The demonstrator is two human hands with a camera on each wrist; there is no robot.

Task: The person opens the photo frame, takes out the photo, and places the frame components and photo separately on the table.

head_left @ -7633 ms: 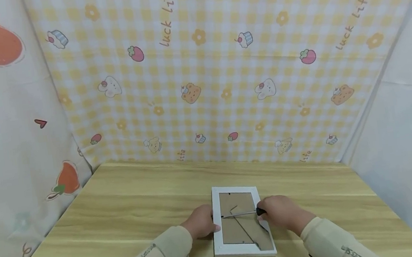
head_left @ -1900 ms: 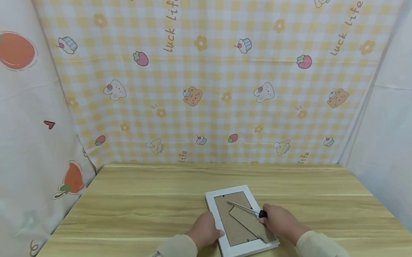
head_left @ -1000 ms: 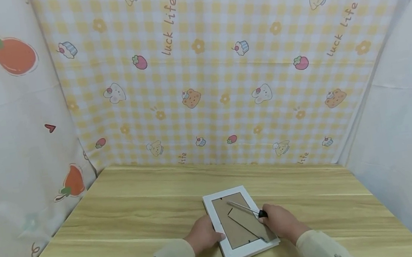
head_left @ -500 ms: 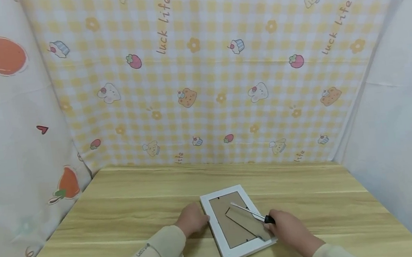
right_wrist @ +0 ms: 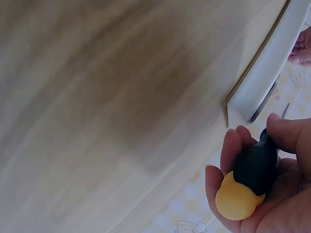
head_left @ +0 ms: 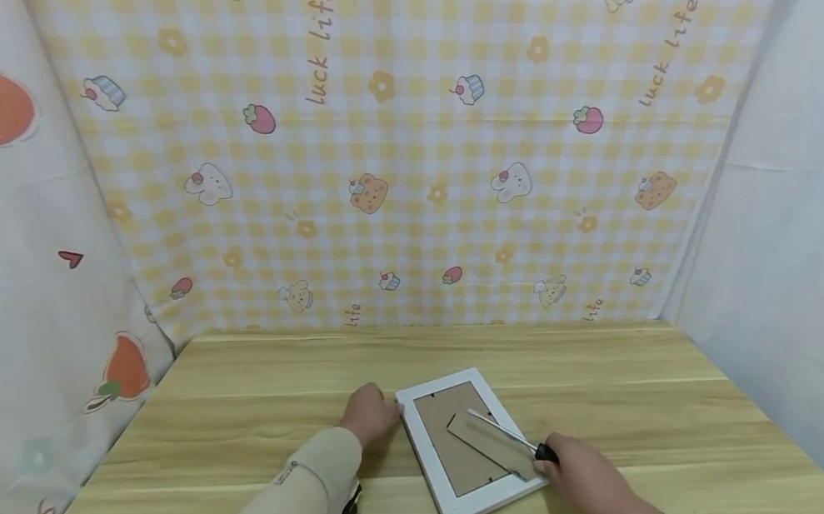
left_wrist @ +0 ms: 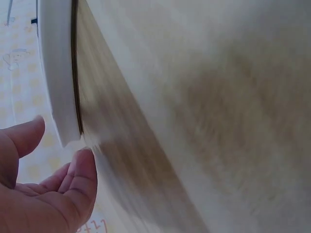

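Observation:
A white picture frame (head_left: 428, 454) lies back side up on the table, slightly turned. Its brown backing board (head_left: 455, 463) shows small dark tabs at the edges and a folding stand. My left hand (head_left: 370, 416) is at the frame's far left corner. In the left wrist view, its thumb and fingers (left_wrist: 85, 170) are parted around that corner, with a gap between. My right hand (head_left: 589, 473) grips a screwdriver (head_left: 546, 453) by its black handle with a yellow end (right_wrist: 236, 200). The screwdriver's metal shaft slants over the right side of the backing, tip towards the far left.
The wood-grain table (head_left: 266, 448) reaches back to a yellow checked cloth (head_left: 409, 232) with cartoon prints. White cloths hang at the left (head_left: 4, 317) and the right (head_left: 783, 268).
My left hand has slid from the frame's left side up to its far corner, loosening its grip. The frame has turned anticlockwise. The screwdriver has swung diagonal and drawn back slightly towards me.

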